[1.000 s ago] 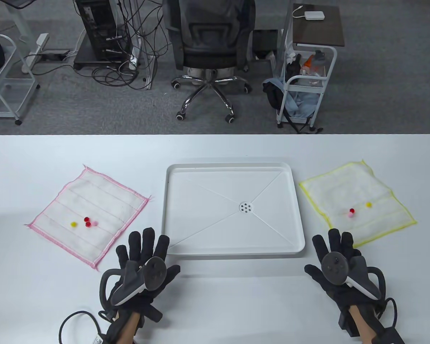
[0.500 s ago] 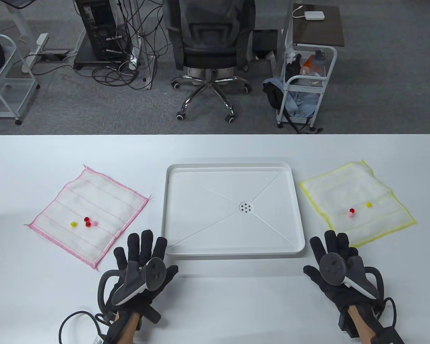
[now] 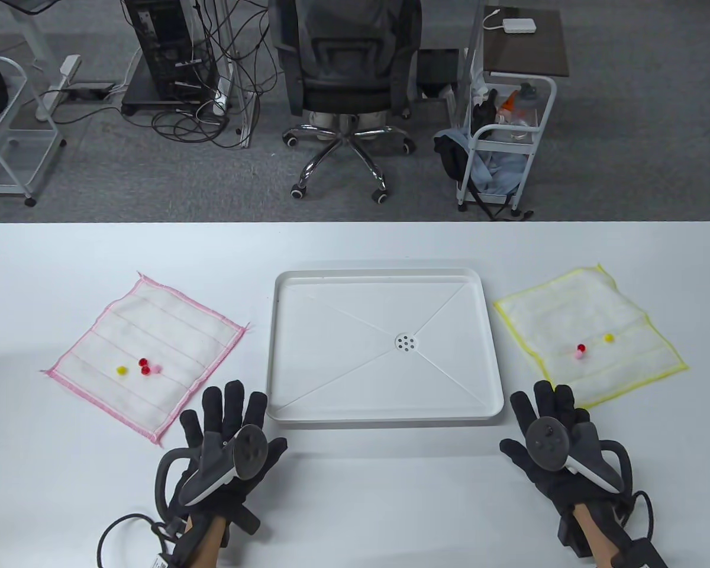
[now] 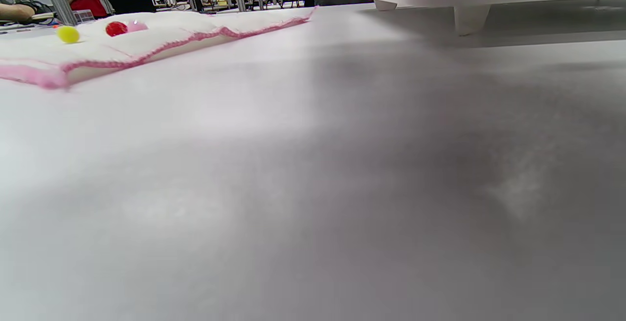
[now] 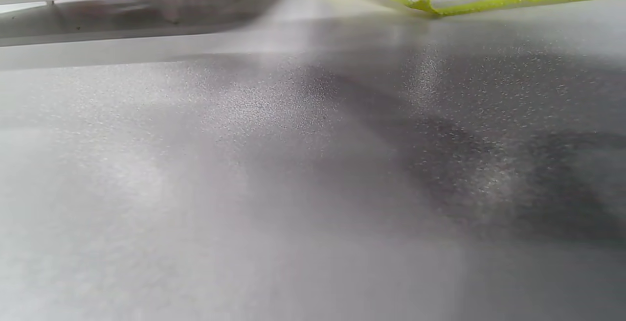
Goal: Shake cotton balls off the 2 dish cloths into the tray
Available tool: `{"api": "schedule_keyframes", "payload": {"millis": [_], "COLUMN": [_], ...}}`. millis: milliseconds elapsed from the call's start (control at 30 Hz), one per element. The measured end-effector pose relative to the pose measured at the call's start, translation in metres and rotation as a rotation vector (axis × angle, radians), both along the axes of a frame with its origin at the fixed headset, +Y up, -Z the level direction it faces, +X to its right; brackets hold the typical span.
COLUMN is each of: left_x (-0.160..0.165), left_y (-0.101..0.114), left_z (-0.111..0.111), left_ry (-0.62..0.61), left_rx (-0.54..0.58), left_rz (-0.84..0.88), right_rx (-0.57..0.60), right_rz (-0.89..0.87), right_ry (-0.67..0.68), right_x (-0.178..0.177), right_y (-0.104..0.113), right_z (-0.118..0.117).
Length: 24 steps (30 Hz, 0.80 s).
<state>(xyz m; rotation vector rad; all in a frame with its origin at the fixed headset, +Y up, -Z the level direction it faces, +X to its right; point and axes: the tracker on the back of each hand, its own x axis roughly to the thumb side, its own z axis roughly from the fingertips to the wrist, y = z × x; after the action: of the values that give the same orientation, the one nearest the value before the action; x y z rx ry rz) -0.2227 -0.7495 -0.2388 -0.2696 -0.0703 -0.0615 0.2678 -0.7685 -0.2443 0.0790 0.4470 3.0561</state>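
right, nearest to me i have both hands flat on the white table point(image 3: 355, 503), each short of the tray's near edge. my left hand point(image 3: 228, 441) sits off the tray's near left corner, fingers straight and spread, holding nothing; its fingertips point(image 3: 234, 391) stop just short of that corner and of the pink cloth's near corner. my right hand point(image 3: 553, 441) sits off the tray's near right corner, fingers likewise straight and empty, with the fingertips point(image 3: 544, 391) just beside the yellow cloth's near edge; i cannot tell whether they touch it.

the white tray point(image 3: 284, 414) lies in the middle of the table between the two cloths, with a small drain point(image 3: 406, 342) in its floor and nothing in it. the left wrist view shows it standing on short feet point(image 4: 470, 17).

left of the tray, well apart from it, the pink-edged dish cloth point(image 3: 148, 313) lies flat, turned at an angle. on it are a yellow cotton ball point(image 3: 121, 370) and a tight cluster of red and pink balls point(image 3: 147, 367). right of the tray, the yellow-edged dish cloth point(image 3: 574, 302) lies flat too, carrying a red ball point(image 3: 581, 347) touching a pink ball point(image 3: 578, 355), and a yellow ball point(image 3: 609, 338) near them.

beyond the tray, past the table's far edge, an office chair point(image 3: 346, 77) stands on grey carpet, with a white cart point(image 3: 506, 148) to its right.
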Motion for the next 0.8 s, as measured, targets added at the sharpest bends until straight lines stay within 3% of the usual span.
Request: {"api": "schedule_keyframes", "payload": {"millis": [167,500,800], "left_x": [-0.007,-0.062,-0.09], "left_y": [-0.006,-0.018,-0.031], "left_z": [-0.003,-0.015,-0.019], "left_ry": [0.057,0.355,0.464], "left_rx": [-0.043,-0.225,-0.351], "left_rz": [-0.038,0.02,0.077], "right_rx": [0.004,0.012,-0.004], "right_rz": [0.012,0.012,0.024], "right_ry": [0.002,0.002,-0.004], "right_x": [-0.001,-0.001,-0.001], "right_y": [0.0,0.0,0.0], "right_z": [0.0,0.0,0.001]}}
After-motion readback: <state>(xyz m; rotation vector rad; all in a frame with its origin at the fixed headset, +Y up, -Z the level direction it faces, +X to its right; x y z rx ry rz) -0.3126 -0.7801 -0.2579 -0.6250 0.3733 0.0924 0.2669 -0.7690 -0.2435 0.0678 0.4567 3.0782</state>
